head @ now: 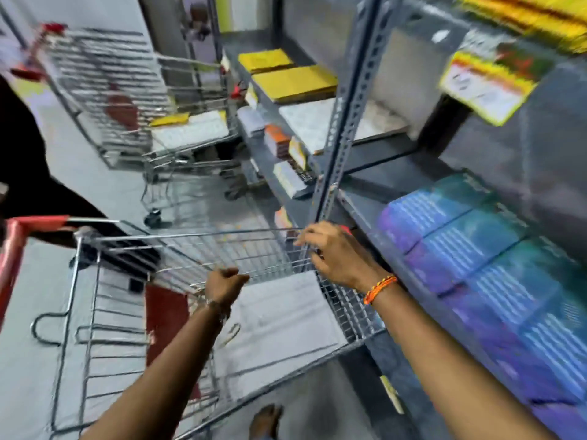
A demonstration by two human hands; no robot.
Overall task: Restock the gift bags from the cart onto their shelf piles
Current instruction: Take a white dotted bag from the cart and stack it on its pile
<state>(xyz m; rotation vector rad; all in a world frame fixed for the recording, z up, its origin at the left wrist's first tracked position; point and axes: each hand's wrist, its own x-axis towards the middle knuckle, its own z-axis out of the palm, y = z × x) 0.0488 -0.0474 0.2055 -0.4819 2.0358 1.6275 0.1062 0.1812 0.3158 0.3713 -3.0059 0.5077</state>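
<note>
Two bare forearms reach up from the bottom edge, their elbows cut off by the frame. The left hand (pixel 226 283) is curled into a fist around a wire of the near cart (pixel 178 249), at the inner edge of its basket. The right hand (pixel 333 252), with an orange wristband (pixel 379 289) behind it, has its fingers hooked over the cart's mesh end wall beside the grey shelf upright (pixel 343 122); whether the fingers fully close on the wire is hard to tell through the blur. In the cart's basket lies a flat pile of white gift bags (pixel 286 322), partly hidden by the left forearm and the mesh. The cart's red handle (pixel 19 246) runs out of the left edge. To the right, the shelf (pixel 397 258) holds blue and purple piles (pixel 470 249), smeared by motion so that their print cannot be read. Farther back, a second cart (pixel 127 100) carries a white stack topped by something yellow, and the shelves beside it hold yellow piles (pixel 295 82) and white ones. A bare foot (pixel 266 420) shows at the bottom, cut off at the frame edge.
</note>
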